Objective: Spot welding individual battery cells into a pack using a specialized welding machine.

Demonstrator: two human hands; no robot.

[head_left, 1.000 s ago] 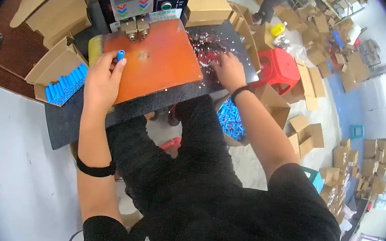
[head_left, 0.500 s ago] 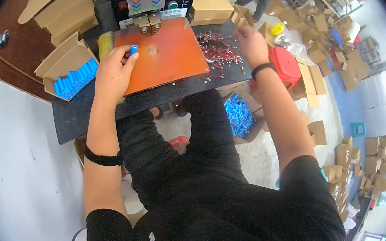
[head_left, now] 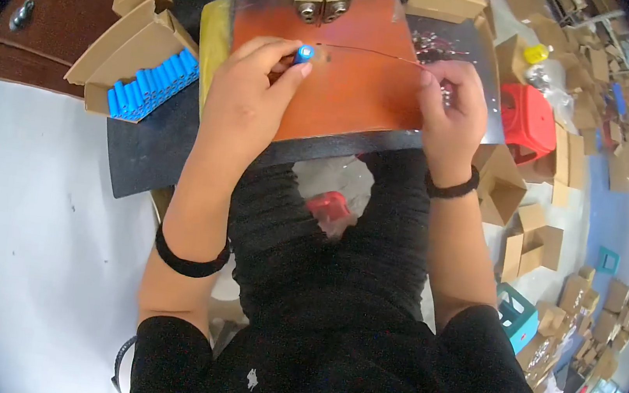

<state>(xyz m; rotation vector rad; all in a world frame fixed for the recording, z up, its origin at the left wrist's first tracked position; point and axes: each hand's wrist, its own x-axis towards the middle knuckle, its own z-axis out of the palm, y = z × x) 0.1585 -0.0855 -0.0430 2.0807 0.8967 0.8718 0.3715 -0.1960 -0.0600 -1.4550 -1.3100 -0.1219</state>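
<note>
Left grip (head_left: 248, 94) around a blue cylinder (head_left: 303, 56), pale-ended, upright-tilted.

Pale-tipped blue cylinder (head_left: 302, 58), end up, left of thin dark wire (head_left: 371, 52)

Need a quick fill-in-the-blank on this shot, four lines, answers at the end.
1. The left hand holds a small cylinder coloured ____.
2. The right hand pinches a thin wire between finger and ____.
3. The flat board below the hands is coloured ____.
4. The open cardboard box of similar cylinders sits on the person's ____ side.

Missing words: blue; thumb; orange; left.
</note>
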